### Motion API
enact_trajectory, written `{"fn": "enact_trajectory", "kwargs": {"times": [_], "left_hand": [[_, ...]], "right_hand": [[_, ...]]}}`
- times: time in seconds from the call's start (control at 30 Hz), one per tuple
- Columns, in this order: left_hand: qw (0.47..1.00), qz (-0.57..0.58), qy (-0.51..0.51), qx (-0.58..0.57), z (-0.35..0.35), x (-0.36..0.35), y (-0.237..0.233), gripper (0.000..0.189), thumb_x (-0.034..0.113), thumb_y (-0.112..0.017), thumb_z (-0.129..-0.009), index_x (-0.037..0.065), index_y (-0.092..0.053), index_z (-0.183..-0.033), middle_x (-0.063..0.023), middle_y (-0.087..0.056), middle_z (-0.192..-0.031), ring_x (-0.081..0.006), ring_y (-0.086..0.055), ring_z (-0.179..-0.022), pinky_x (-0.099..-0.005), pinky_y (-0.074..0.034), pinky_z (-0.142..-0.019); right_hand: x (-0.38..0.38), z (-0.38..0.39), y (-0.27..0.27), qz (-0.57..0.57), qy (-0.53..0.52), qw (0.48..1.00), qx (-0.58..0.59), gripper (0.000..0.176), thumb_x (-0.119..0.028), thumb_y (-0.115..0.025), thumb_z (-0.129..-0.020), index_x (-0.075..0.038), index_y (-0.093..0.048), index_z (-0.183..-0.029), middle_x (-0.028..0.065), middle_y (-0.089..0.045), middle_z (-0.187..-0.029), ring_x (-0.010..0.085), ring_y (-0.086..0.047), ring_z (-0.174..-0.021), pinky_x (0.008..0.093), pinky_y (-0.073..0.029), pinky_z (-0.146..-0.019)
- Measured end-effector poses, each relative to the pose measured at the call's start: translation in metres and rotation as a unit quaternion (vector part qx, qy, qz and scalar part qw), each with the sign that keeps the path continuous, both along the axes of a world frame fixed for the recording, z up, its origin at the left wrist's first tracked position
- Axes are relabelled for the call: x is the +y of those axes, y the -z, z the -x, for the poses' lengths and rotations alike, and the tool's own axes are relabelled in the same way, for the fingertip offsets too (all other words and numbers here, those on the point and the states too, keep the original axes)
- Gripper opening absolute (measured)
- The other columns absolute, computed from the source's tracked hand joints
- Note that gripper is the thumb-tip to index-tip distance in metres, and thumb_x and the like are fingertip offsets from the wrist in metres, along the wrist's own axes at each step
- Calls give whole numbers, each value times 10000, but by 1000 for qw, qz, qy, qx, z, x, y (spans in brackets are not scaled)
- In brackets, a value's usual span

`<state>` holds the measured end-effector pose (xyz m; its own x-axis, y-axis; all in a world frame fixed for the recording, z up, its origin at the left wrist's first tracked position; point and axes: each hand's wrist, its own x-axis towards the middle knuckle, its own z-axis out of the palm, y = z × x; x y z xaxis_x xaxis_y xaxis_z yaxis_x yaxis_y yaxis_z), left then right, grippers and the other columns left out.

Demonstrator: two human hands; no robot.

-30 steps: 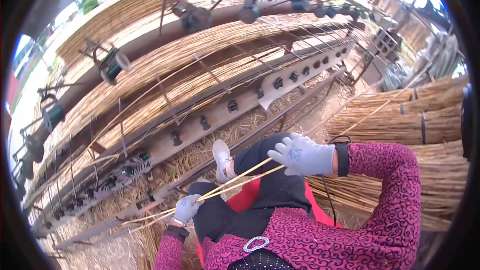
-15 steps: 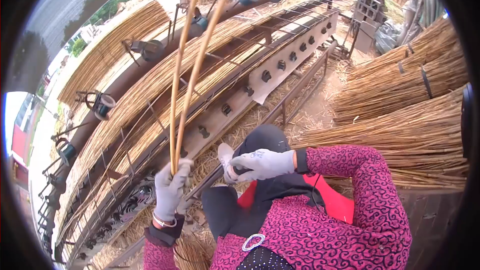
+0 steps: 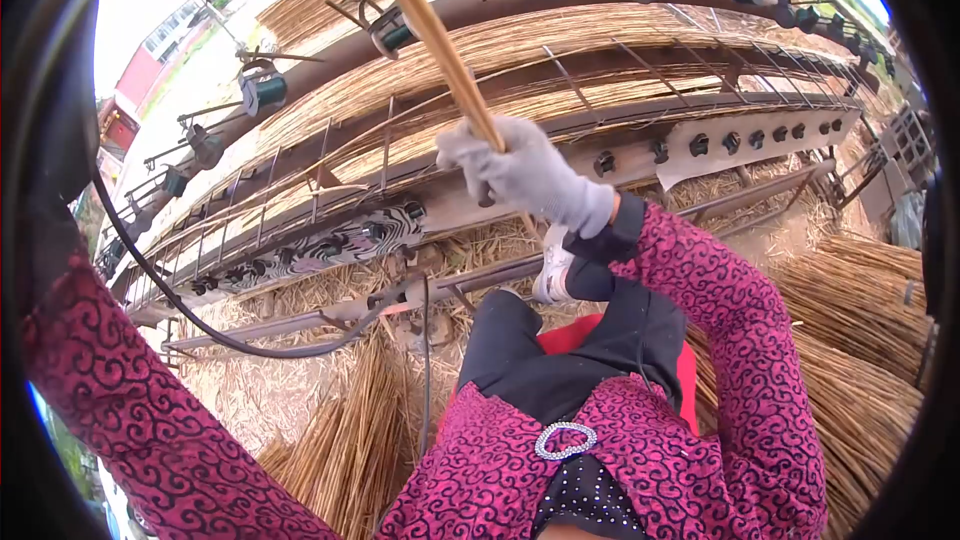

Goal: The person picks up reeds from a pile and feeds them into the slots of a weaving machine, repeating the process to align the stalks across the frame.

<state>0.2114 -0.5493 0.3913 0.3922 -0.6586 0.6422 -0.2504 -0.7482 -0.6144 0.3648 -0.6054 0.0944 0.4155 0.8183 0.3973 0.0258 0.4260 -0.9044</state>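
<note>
My right hand (image 3: 535, 170), in a pale grey work glove, is closed around long tan reed stalks (image 3: 432, 30). The stalks rise from the fist to the upper left and leave the view at the top; a thin end shows below the hand. Behind the fist runs a long metal frame (image 3: 590, 125) with reeds laid lengthwise in it. My left arm (image 3: 150, 410) reaches to the left edge, where its cuff fades into the dark rim. The left hand itself does not show.
Clamp-like fittings with dark green parts (image 3: 265, 90) line a thick pipe (image 3: 330, 58) beyond the frame. A black cable (image 3: 215, 338) loops at the left. Reed bundles lie at the right (image 3: 850, 300) and stand near my legs (image 3: 345, 430). A low metal rail (image 3: 300, 328) crosses in front.
The view has turned left. My left hand has let go of the stalks and gone out of view to the left; my right hand has risen from my lap and now grips them.
</note>
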Motion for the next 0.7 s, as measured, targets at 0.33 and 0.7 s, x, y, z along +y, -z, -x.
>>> {"fn": "enact_trajectory", "kwargs": {"times": [0.33, 0.7], "left_hand": [[927, -97, -361, 25, 18, 152, 103, 478, 135, -698, -753, 158, -571, -1214, -5, -631, -873, -201, -610, -871, -387, -412, -985], [840, 193, -342, 374, 21, 164, 329, 164, 249, -633, -806, 138, -606, -923, -50, -636, -784, -268, -654, -756, -403, -504, -637]], "right_hand": [[-65, -56, 19, 240, 182, 894, -331, 317, -370, -639, -891, -60, -656, -828, 99, -561, -579, 211, -576, -531, 350, -443, -528], [-159, -37, 80, 152, 245, 726, -624, 561, -228, -720, -795, -26, -496, -1269, 107, -617, -1013, 258, -615, -820, 370, -494, -764]]}}
